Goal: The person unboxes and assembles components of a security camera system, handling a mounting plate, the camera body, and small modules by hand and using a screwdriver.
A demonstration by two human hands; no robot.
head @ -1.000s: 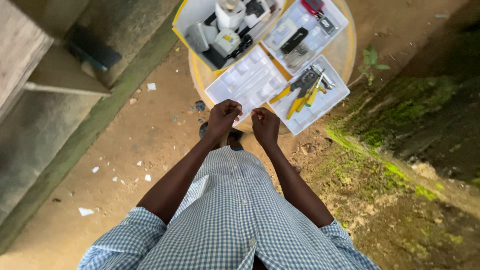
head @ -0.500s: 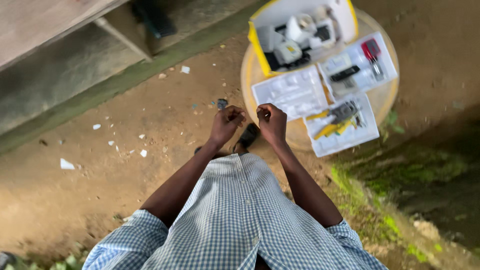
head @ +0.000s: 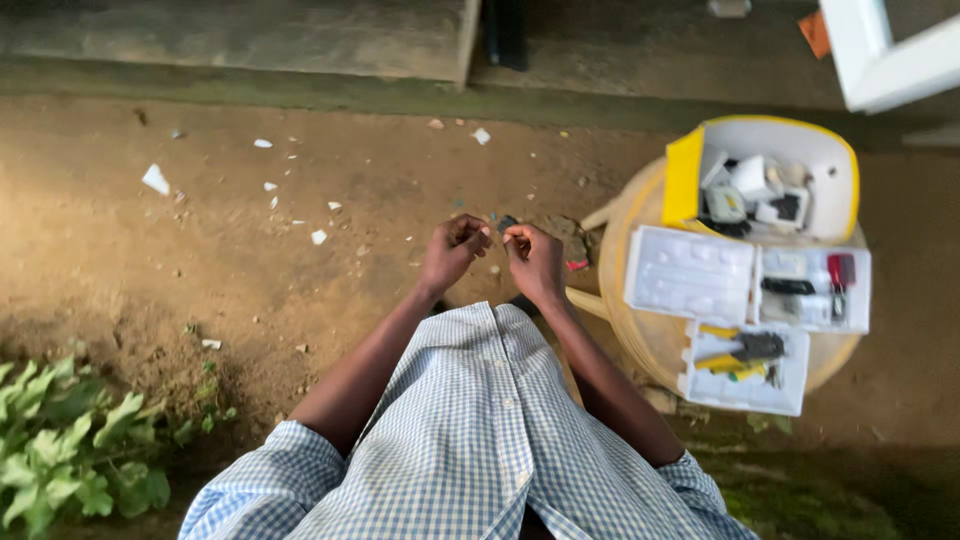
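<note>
Woven checked cotton shirt (head: 470, 430) looking matt and soft, white plastic trays (head: 690, 275) gleaming smooth, yellow round plastic stool (head: 625, 250) showing glossy, rough dry earth ground (head: 300, 250) lying crumbly.

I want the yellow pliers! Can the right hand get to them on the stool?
Probably yes. The right hand is busy pinching something tiny with the left hand, but the pliers lie uncovered in an open tray on the stool, nothing between.

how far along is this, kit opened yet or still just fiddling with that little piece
Done: the yellow case and white trays lie open on the round stool. In hand: left hand and right hand pinch something too small to identify. Left: yellow-handled pliers sit untouched in their tray.
</note>
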